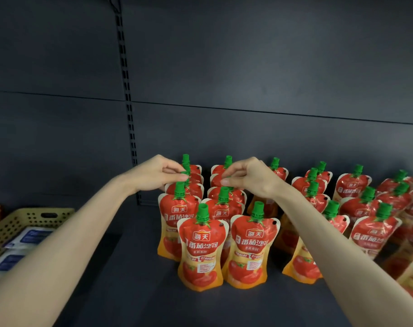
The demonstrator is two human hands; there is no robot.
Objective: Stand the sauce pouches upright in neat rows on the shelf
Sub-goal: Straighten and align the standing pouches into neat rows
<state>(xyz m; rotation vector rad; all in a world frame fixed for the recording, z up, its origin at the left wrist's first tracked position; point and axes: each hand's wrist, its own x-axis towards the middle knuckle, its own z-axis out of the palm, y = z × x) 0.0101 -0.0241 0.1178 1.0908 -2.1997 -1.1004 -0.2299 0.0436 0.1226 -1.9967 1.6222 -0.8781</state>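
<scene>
While both hands reached over the front pouches into the middle of the block, the chief danger was a chain of toppling. The left hand point(157, 177) kept a narrow pinch grip on the green cap of the left mid-row pouch point(193, 190), partway down the outermost row of tomato sauce pouches. The right hand point(250, 178) pinched the cap of the right mid-row pouch point(213, 193) in the neighbouring row the same way. Both pouches stood upright on the dark shelf point(134, 291), packed close against those before and behind them.

Because a cap sits high above a soft, narrow base, any sideways tug would likely have tipped a pouch into its neighbours, and the tight rows could have gone over one after another. Lifting one clear might also have dragged the pouch in front by its spout.

The right forearm crossed just in front of the third row, where a front pouch point(299, 265) already seemed to lean; a dropped elbow could have knocked it flat or off the shelf edge. The two front pouches point(202, 253) stood near the edge beneath the wrists, so a careless pull-back might have swept them forward. A perforated basket point(24, 218) holding blue-and-white packets point(24, 239) lay well apart at the left, out of harm's way.
</scene>
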